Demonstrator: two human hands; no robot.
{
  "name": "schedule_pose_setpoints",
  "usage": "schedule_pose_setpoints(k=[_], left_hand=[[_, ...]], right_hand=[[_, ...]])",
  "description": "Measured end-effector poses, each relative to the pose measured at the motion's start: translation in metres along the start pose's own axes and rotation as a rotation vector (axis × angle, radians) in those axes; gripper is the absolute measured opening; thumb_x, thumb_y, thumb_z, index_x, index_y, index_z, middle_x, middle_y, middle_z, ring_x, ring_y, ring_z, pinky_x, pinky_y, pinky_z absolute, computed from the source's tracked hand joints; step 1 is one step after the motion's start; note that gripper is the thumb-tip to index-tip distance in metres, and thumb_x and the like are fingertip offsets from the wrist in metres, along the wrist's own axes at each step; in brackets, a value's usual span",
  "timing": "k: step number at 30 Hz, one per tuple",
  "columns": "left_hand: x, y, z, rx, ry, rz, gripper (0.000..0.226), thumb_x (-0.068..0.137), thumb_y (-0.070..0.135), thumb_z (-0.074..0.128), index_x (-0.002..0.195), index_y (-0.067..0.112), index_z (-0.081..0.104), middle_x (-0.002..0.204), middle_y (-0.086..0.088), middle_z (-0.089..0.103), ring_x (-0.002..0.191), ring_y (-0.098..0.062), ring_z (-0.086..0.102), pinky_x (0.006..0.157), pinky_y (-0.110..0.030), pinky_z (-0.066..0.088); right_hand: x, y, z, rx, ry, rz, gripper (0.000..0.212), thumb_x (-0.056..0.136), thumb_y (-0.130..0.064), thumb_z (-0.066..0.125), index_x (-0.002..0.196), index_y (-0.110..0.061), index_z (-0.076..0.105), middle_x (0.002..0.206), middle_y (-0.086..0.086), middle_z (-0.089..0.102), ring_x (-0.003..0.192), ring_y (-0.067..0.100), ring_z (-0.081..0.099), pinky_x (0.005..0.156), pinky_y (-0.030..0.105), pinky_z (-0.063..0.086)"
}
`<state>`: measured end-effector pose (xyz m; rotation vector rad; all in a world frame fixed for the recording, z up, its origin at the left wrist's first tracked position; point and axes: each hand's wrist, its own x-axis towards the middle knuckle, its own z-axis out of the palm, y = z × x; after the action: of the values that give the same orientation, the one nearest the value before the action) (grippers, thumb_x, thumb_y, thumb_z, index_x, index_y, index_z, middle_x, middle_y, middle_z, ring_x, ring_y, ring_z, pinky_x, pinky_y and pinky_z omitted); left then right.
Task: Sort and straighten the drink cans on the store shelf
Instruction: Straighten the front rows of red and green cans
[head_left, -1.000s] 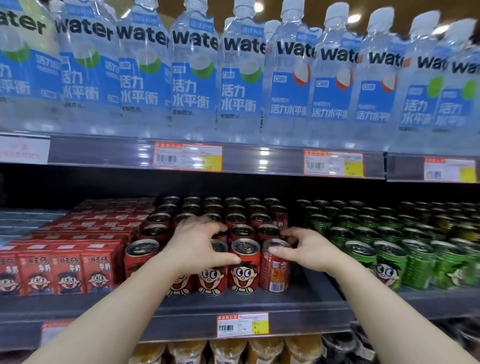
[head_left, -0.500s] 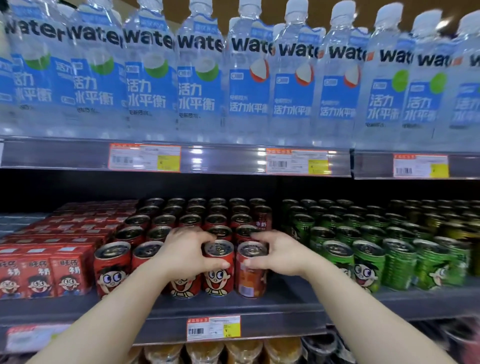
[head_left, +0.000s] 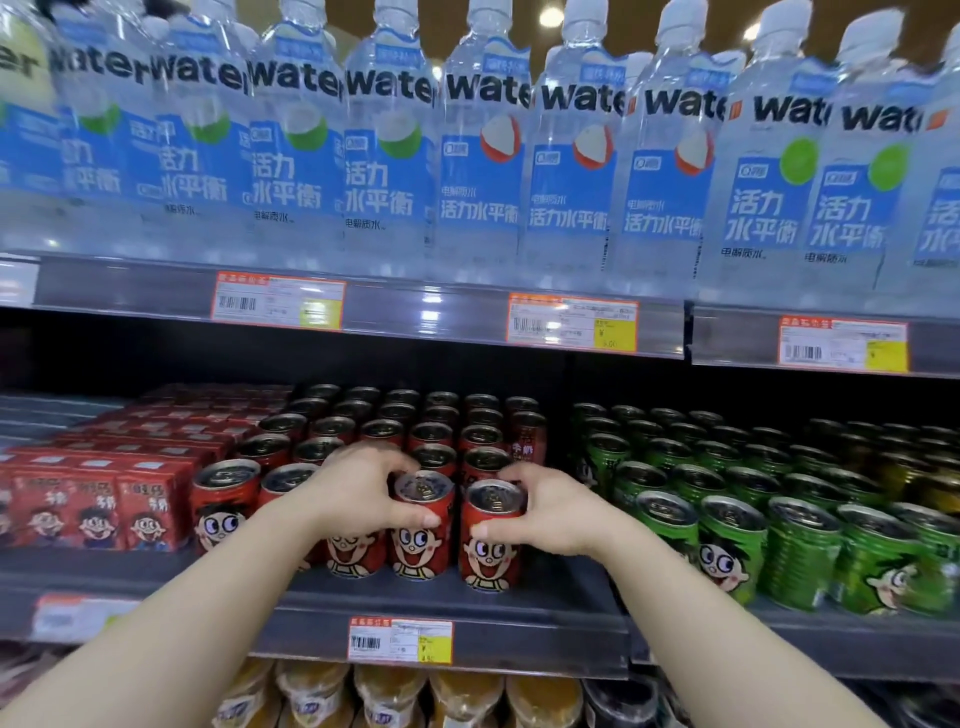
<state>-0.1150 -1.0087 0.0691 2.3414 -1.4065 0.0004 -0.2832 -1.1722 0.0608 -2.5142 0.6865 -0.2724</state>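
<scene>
Two red cans at the near edge of the middle shelf (head_left: 467, 608) are held, one in each hand. The left hand (head_left: 358, 493) is curled round a can (head_left: 422, 525) from the left, the thumb pressed on its front and the fingers wrapped behind its rim. The right hand (head_left: 545, 512) is curled round the next can (head_left: 491, 535) just to the right, thumb on the front, fingers over the far rim. Both cans stand upright with the cartoon face turned to the front, and a narrow gap is seen between them. Further red cans (head_left: 395, 431) are ranked behind and to the left. Red cartons (head_left: 98, 504) are stacked at the far left, and green cans (head_left: 753, 509) are ranged to the right. Water bottles (head_left: 483, 156) are lined up on the shelf above.
</scene>
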Motion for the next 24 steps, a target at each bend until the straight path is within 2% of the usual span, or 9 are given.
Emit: schedule_pose_setpoints(k=[2,4,10,13,15,17,21,24], left_hand=[[0.0,0.0,-0.001,-0.025,-0.01,-0.013,0.102,0.032,0.092,0.05,0.113,0.031,0.064,0.11,0.015,0.064,0.103,-0.008,0.059,0.091,-0.031,0.05],[-0.001,0.0,-0.002,-0.046,-0.004,-0.013,0.102,0.03,0.094,0.05,0.108,0.031,0.066,0.106,0.014,0.066,0.099,-0.007,0.06,0.089,-0.032,0.051],[0.004,-0.007,0.004,-0.033,0.012,0.026,0.105,0.031,0.096,0.05,0.114,0.032,0.064,0.109,0.015,0.064,0.102,-0.007,0.059,0.09,-0.032,0.05],[0.006,-0.012,0.007,0.063,0.054,0.053,0.12,0.03,0.1,0.04,0.128,0.032,0.055,0.127,0.008,0.059,0.12,-0.013,0.051,0.101,-0.034,0.043],[0.007,0.001,0.01,0.122,0.151,0.096,0.126,0.031,0.102,0.032,0.134,0.031,0.05,0.136,0.002,0.053,0.129,-0.019,0.044,0.106,-0.034,0.037],[0.009,0.021,0.015,0.108,0.224,0.172,0.122,0.035,0.102,0.03,0.131,0.03,0.053,0.133,0.0,0.056,0.126,-0.02,0.045,0.104,-0.035,0.037],[0.01,0.077,0.039,0.032,0.201,0.308,0.11,0.04,0.094,0.037,0.125,0.027,0.059,0.126,0.001,0.06,0.121,-0.021,0.049,0.103,-0.033,0.036],[0.016,0.117,0.059,-0.035,0.141,0.367,0.099,0.05,0.087,0.047,0.127,0.027,0.058,0.126,0.003,0.057,0.123,-0.021,0.047,0.106,-0.032,0.035]], right_hand=[[0.0,0.002,0.004,-0.077,0.069,-0.046,0.076,0.058,-0.07,0.071,0.123,-0.034,0.053,0.121,-0.008,0.062,0.115,0.017,0.055,0.103,0.04,0.04],[0.001,-0.002,0.012,-0.123,0.172,-0.05,0.067,0.062,-0.068,0.07,0.119,-0.035,0.056,0.117,-0.008,0.064,0.113,0.018,0.056,0.102,0.041,0.04],[-0.002,-0.002,0.021,-0.068,0.216,0.022,0.079,0.064,-0.067,0.07,0.131,-0.035,0.045,0.128,-0.002,0.058,0.122,0.023,0.049,0.104,0.038,0.037],[-0.015,-0.003,0.03,-0.054,0.266,-0.002,0.087,0.068,-0.066,0.068,0.141,-0.031,0.035,0.136,0.0,0.051,0.127,0.024,0.042,0.107,0.04,0.033],[-0.026,0.005,0.027,-0.007,0.319,-0.01,0.083,0.071,-0.064,0.066,0.141,-0.03,0.036,0.135,-0.001,0.052,0.126,0.021,0.042,0.107,0.039,0.035],[-0.042,0.019,0.02,0.035,0.385,-0.023,0.071,0.075,-0.059,0.066,0.136,-0.03,0.045,0.126,-0.004,0.057,0.121,0.016,0.047,0.103,0.036,0.039],[-0.079,0.046,-0.002,-0.001,0.441,0.012,0.049,0.08,-0.048,0.066,0.125,-0.032,0.057,0.109,-0.01,0.062,0.109,0.011,0.052,0.094,0.031,0.043],[-0.101,0.078,-0.028,-0.072,0.496,0.072,0.044,0.08,-0.045,0.067,0.121,-0.03,0.061,0.112,-0.009,0.063,0.109,0.013,0.054,0.094,0.033,0.044]])
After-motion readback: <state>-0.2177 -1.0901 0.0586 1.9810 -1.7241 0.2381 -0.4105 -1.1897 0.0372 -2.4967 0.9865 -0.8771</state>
